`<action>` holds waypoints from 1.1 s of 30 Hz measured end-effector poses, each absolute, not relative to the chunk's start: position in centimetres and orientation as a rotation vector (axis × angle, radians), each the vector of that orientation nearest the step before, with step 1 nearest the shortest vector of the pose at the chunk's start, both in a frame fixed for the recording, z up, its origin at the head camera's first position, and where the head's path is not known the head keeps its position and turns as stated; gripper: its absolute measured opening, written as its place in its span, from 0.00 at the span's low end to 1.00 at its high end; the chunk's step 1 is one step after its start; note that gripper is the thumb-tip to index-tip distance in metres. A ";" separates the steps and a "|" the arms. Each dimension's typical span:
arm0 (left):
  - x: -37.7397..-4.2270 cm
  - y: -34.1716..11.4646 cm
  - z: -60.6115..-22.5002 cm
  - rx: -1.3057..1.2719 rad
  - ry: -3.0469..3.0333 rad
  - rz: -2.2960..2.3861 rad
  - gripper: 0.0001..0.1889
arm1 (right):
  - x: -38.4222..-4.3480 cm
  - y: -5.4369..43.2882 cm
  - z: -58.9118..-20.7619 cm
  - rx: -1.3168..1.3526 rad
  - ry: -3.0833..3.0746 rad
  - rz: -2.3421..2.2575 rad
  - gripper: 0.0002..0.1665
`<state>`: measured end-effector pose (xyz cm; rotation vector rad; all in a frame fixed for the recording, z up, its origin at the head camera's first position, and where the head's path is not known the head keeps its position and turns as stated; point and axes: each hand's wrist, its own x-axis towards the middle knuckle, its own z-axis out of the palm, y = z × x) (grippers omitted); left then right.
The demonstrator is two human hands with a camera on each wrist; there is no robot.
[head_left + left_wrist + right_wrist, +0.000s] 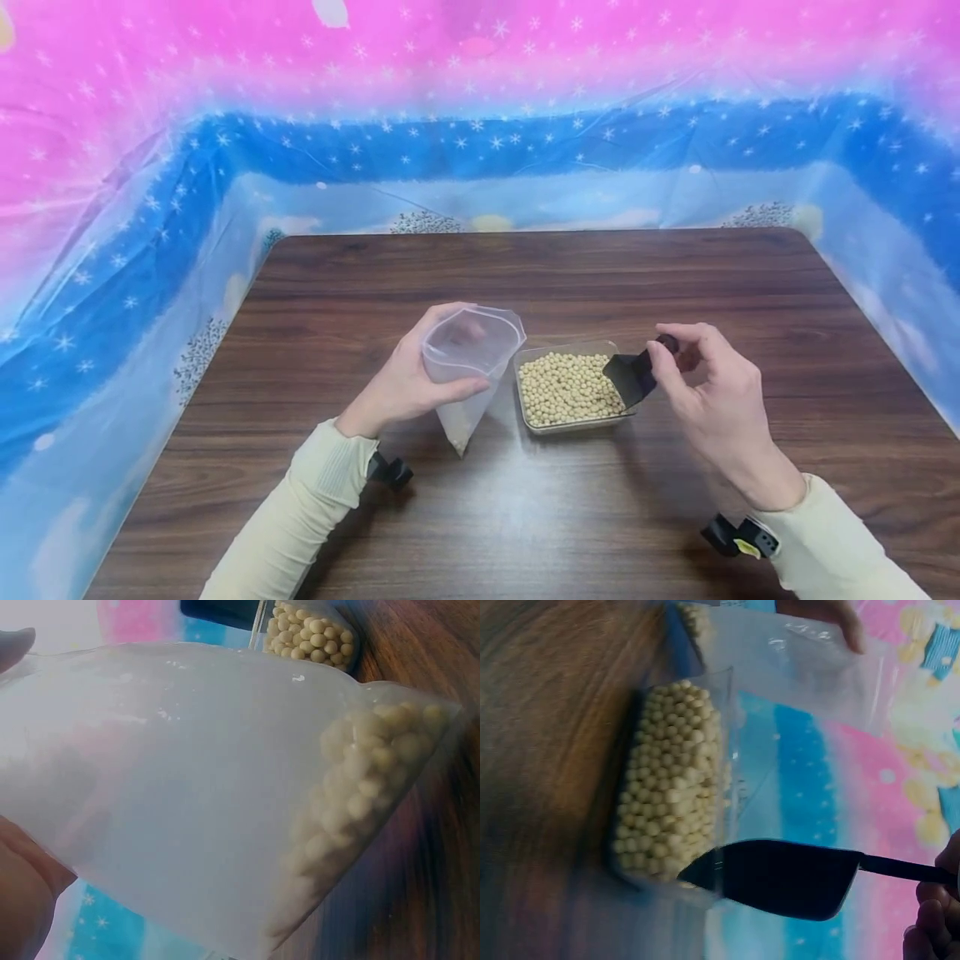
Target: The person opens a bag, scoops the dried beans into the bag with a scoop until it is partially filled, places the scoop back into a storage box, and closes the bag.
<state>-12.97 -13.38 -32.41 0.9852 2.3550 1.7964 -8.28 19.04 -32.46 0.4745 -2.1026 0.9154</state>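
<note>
My left hand (405,375) grips a clear zip bag (467,342) with its mouth spread open and facing up. Pale round beans lie in the bag's bottom corner, plain in the left wrist view, where the bag (195,787) fills much of the picture. My right hand (716,400) pinches the handle of a small black scoop (632,377). The scoop's tip dips among the beans (570,387) at the right end of a clear rectangular container (573,428). In the right wrist view the scoop (780,877) slants over the container's end wall; whether it carries beans is hidden.
The container and both hands are over a dark wood-grain table (510,525). A pink and blue patterned cloth (480,142) hangs round the table's back and sides. Black wrist cameras (392,472) are strapped at both cuffs.
</note>
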 end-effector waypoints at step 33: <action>-13.2 -13.0 -32.7 0.976 2.296 1.804 0.39 | -8.0 22.9 -38.3 -0.385 -1.519 2.767 0.06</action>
